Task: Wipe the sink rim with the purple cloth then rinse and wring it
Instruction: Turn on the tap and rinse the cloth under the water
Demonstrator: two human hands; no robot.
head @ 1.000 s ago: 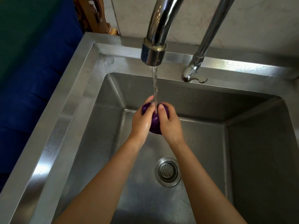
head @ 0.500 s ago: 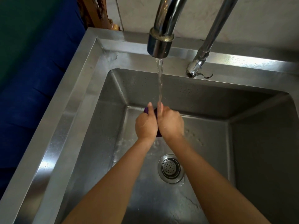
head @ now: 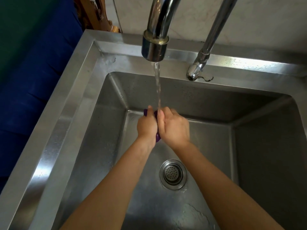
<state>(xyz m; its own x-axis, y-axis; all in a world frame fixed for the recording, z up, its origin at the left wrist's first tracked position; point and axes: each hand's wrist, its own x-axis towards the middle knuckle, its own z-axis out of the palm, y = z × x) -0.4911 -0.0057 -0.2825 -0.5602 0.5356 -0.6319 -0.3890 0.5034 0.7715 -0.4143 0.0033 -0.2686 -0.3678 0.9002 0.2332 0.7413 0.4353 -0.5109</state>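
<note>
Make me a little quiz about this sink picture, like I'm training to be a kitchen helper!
1. True or false: water is running from the big tap.
2. How many hands grip the purple cloth? A) none B) one C) two
3. Fill the gap: the round drain shows between the person's two ____.

Key
1. True.
2. C: the left hand and the right hand both squeeze it.
3. arms
</note>
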